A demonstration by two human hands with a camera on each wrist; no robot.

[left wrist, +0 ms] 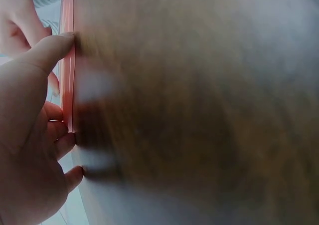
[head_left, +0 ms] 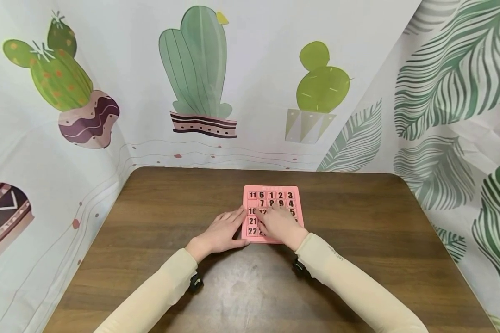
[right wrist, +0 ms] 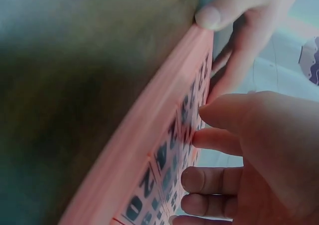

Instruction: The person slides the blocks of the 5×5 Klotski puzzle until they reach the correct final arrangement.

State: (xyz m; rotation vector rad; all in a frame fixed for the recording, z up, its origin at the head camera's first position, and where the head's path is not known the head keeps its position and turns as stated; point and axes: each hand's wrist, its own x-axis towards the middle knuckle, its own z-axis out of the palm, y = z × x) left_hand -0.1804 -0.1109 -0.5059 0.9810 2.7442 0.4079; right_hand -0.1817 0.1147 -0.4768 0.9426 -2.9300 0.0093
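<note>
A pink number sliding puzzle lies flat on the table, its tiles bearing black numbers; a gap shows in the second row, left of the 7. My left hand rests at its left side, fingers extended against the left edge and thumb by the near left corner. Over the tiles, my right hand touches the board near the 16 and 12 with a fingertip, covering several tiles. The right wrist view shows its thumb and fingers close to the tile face. From the left wrist, the puzzle's pink side appears edge-on.
The brown wooden table surrounds the puzzle. Behind and beside it hangs a white cloth printed with cacti and leaves. A dark wrist device sits under the left sleeve, and another under the right.
</note>
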